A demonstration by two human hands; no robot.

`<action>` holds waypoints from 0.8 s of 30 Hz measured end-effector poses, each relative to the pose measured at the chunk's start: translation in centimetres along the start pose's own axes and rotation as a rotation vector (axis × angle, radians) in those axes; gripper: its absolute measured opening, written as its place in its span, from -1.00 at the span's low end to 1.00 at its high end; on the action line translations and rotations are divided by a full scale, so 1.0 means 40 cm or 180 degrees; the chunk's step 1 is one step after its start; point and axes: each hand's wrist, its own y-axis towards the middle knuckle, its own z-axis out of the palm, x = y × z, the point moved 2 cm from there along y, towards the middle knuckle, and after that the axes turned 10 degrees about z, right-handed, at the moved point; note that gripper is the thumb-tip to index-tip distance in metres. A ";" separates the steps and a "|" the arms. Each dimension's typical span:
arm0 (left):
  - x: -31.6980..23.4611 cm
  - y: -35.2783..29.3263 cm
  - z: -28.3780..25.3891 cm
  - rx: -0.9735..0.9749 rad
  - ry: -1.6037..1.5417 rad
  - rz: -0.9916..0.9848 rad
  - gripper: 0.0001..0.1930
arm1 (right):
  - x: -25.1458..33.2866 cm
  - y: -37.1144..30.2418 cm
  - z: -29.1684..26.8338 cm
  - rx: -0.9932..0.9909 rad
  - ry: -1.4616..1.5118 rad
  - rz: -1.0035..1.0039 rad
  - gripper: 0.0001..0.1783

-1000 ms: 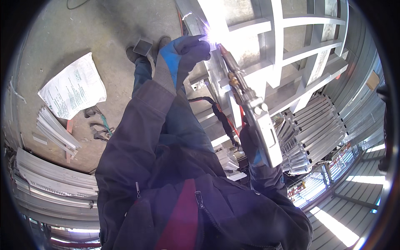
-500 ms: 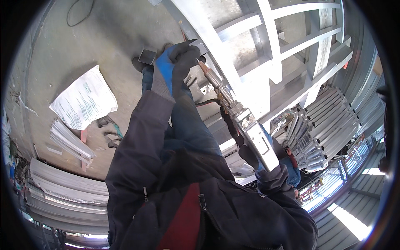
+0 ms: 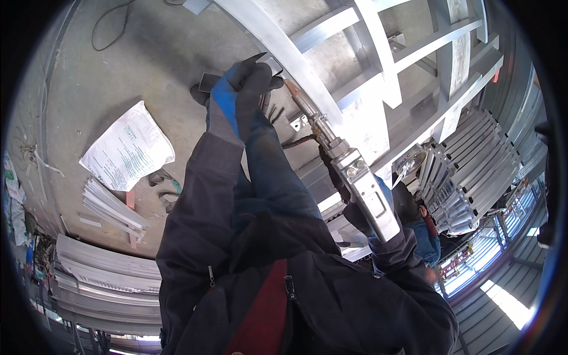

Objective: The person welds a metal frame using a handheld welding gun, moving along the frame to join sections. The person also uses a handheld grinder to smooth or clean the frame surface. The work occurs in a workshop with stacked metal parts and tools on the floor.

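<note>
arc out since earlier | left hand (image 3: 239, 97) on metal frame (image 3: 331, 100) | right hand (image 3: 370, 222) probably grips torch (image 3: 355, 177)

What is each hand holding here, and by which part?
The right hand grips the welding gun by its silver rear body. The left hand, gloved, presses a small metal piece against the frame beam, gripping its lower end.

We stand in a metal fabrication workshop: a bare concrete floor (image 3: 136, 65), a large frame of pale metal bars (image 3: 378, 53) on the far right, stacked metal profiles (image 3: 100, 278) at near left, bundled ribbed sections (image 3: 473, 171) at right, and a welding torch (image 3: 355, 177).
</note>
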 end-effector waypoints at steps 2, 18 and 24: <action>-0.003 0.000 0.003 0.0019 -0.0031 0.0039 -0.66 | 0.007 0.008 -0.002 -0.0188 -0.0304 -0.0519 -0.33; -0.011 0.005 0.004 0.0005 0.0054 -0.0086 -0.62 | 0.043 0.034 0.000 -0.0330 -0.0535 -0.0738 -0.51; -0.013 0.009 -0.004 0.0057 0.0065 -0.0123 -0.52 | 0.070 0.038 -0.013 -0.0343 -0.0752 -0.0896 -0.61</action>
